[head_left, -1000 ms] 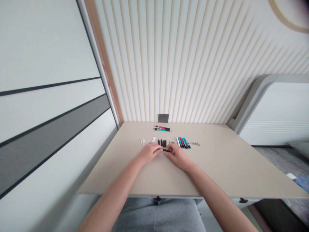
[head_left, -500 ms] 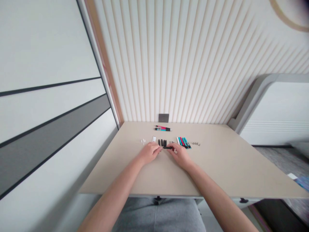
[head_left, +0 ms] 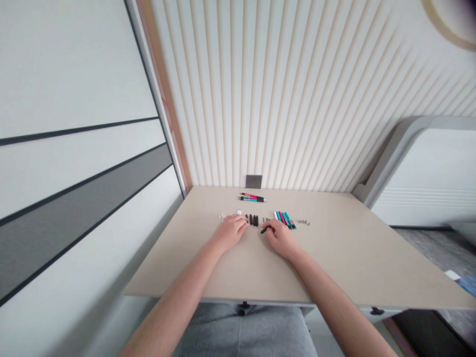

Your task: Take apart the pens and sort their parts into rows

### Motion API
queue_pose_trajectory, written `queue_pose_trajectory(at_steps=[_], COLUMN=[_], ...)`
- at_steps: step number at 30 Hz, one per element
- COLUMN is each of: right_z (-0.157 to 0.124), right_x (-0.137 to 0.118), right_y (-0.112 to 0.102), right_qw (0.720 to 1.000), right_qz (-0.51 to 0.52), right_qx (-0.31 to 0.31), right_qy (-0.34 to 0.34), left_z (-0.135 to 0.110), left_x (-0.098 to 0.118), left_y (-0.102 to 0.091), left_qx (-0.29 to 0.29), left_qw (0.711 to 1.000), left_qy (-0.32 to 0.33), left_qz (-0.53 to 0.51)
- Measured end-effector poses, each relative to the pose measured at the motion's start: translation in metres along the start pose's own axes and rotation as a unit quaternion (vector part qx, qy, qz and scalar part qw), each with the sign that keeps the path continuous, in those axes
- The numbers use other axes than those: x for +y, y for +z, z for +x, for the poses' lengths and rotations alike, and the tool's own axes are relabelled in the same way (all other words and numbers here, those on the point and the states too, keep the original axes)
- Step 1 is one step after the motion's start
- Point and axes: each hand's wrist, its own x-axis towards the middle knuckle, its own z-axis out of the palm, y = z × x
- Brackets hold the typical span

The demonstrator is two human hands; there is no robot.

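Observation:
My right hand (head_left: 279, 237) pinches a short black pen grip (head_left: 265, 230) just above the desk, its free end tilted down to the left. My left hand (head_left: 231, 231) is palm down with bent fingers drawn together. Its fingertips are beside the leftmost of several black pen grips (head_left: 254, 220) standing in a row; whatever they hold is hidden. White slim pieces (head_left: 239, 212) show partly behind the left fingers. Beyond the right hand lie several pen barrels (head_left: 283, 217) in white, teal and red. Small grey metal parts (head_left: 265, 219) sit between the grips and the barrels.
Whole pens (head_left: 253, 198), red and teal with black, lie at the back of the beige desk (head_left: 186, 267). Tiny clear pieces (head_left: 222, 216) are at the left, springlike metal bits (head_left: 304, 222) at the right. A dark wall socket (head_left: 254, 181) is behind.
My left hand has come away from the black pen grip and turned more palm down. In my right hand, the grip has tipped from level to slanting. The view has shifted slightly.

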Motion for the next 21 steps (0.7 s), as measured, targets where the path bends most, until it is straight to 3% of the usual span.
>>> queue_pose_trajectory(at_steps=[4, 9, 21], right_z=[0.004, 0.013, 0.024], right_x=[-0.003, -0.005, -0.005], right_y=[0.002, 0.007, 0.013], right_qw=[0.999, 0.995, 0.992], right_qz=[-0.038, -0.095, -0.128], right_qx=[-0.025, -0.011, -0.016], right_qy=[0.008, 0.018, 0.004], left_z=[0.000, 0.000, -0.001], left_x=[-0.001, -0.002, 0.000], left_y=[0.004, 0.007, 0.005], left_qx=[-0.018, -0.025, -0.036], left_qw=[1.000, 0.999, 0.999], left_qy=[0.016, 0.022, 0.023], left_qz=[0.011, 0.015, 0.015])
